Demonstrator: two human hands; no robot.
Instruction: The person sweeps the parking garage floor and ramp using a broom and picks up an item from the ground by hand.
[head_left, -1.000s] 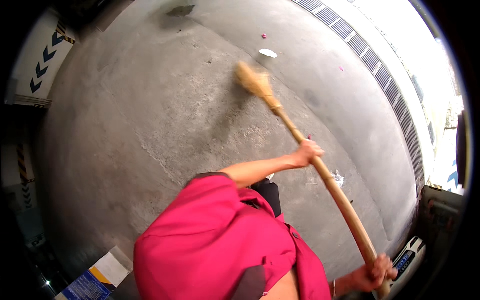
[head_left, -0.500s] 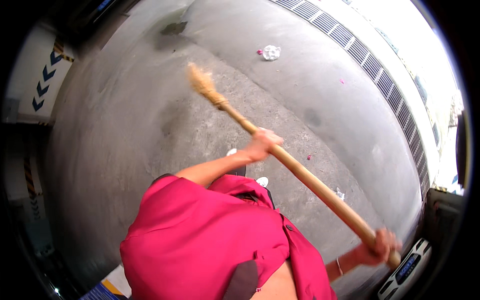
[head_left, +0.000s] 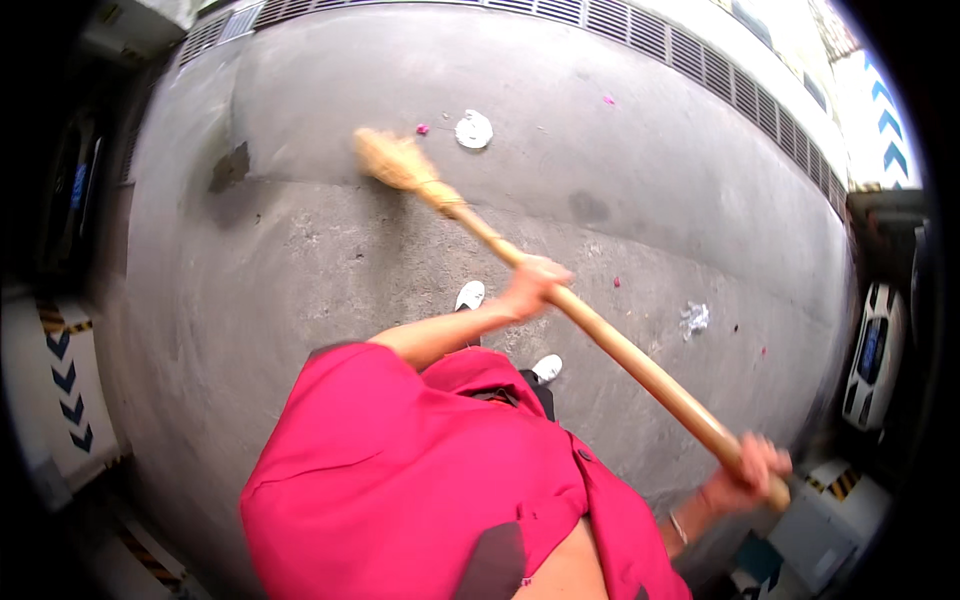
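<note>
From my remote seat, head view looking straight down. A long pale wooden broom with a straw-coloured bristle head (head_left: 560,300) runs on a diagonal across the frame, bristles at upper left, handle end at lower right.

Left hand (head_left: 533,285): wrapped around the handle about midway along it, fingers curled over the wood, a closed grasp. The bare forearm reaches up to it from a bright pink short-sleeved shirt (head_left: 400,480).

Right hand (head_left: 748,473): clenched on the handle's top end at lower right, fingers folded over the pole. Motion blur softens both hands, but each plainly holds the stick.

Bristle head sits on or just above the grey concrete floor (head_left: 300,280); I cannot tell whether it touches. It lies close to the seam where rougher concrete meets a smoother band.

Near the bristles: a crumpled round white scrap of litter (head_left: 474,129) just beyond them on the smoother band, and a small pink fragment (head_left: 422,129) beside it. A second crumpled white scrap (head_left: 694,318) lies well apart, to the right of the handle.

Two white shoes (head_left: 470,295) show below the handle, between the shirt and the left hand.

A long metal drain grating (head_left: 640,25) curves along the far edge. Walls with dark chevron arrows (head_left: 65,380) stand at left.
</note>
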